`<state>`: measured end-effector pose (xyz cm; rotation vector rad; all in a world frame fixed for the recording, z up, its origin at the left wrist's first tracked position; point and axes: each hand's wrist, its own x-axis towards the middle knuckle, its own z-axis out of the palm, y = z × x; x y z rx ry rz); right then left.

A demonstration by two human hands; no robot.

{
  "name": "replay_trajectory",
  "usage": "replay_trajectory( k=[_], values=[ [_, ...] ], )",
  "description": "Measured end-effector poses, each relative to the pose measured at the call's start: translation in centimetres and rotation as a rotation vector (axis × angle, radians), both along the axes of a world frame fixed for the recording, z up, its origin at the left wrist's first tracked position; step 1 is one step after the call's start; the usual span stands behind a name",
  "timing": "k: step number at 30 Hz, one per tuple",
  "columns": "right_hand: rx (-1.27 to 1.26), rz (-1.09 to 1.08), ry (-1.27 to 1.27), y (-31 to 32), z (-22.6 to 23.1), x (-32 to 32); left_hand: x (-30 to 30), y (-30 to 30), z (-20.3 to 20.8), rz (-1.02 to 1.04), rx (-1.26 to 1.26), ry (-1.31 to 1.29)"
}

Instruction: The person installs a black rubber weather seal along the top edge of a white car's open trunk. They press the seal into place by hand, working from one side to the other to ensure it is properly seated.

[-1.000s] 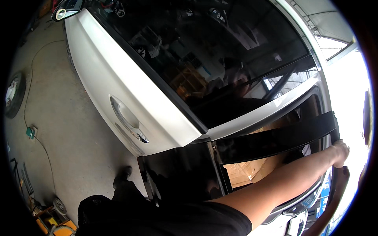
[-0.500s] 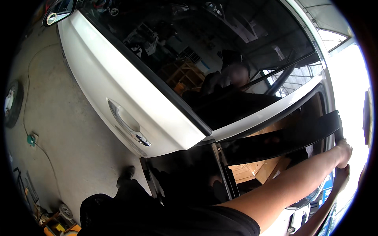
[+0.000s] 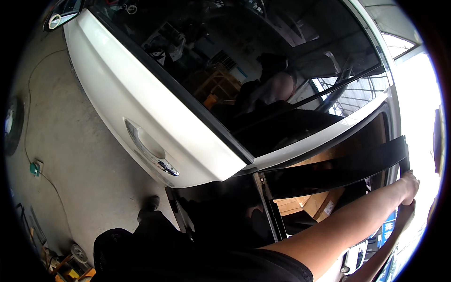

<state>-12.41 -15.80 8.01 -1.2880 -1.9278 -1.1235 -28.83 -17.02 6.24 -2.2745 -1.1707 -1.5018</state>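
Observation:
Both my arms reach to the far right, where the end of a glossy black car door's window frame (image 3: 338,167) is. My left hand (image 3: 410,184) is closed around the frame's outer corner. Just below it, partly lost in glare, my right hand (image 3: 407,209) grips the same edge. The lower black door panel (image 3: 221,204) stands against my body, a metal strip (image 3: 268,207) running along its window line. Beside it is a white car door (image 3: 155,113) with a chrome-trimmed handle (image 3: 150,149) and dark, reflecting glass.
Cardboard boxes (image 3: 324,204) show through the black frame's opening. A wing mirror (image 3: 61,16) sticks out at upper left. A cable with a green plug box (image 3: 34,168) crosses the concrete floor, near a tyre (image 3: 14,126). A small wheel (image 3: 78,253) lies at lower left; a white car (image 3: 352,258) stands outside.
The view has shifted slightly, and both hands and the black frame's outer end sit a little lower in it. Both hands keep their hold.

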Motion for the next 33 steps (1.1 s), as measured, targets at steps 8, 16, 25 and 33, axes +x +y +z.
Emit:
replay_trajectory(
  k=[8, 16, 25, 33],
  values=[
    [-0.2, 0.251, 0.186, 0.1, -0.3, 1.1, 0.0, 0.3, -1.0, 0.001, -0.011, -0.07],
    [-0.133, 0.286, -0.319, -2.8, 2.0, -0.9, -1.9, -1.7, -1.4, -0.029, -0.062, 0.03],
    [-0.17, 0.115, -0.382, -4.7, 1.9, -2.5, -3.3, -4.2, -1.8, -0.062, -0.041, 0.22],
    [-0.145, 0.04, -0.271, -6.8, 1.3, -6.7, -6.3, -3.6, -2.7, -0.18, -0.025, -0.042]
  ],
)
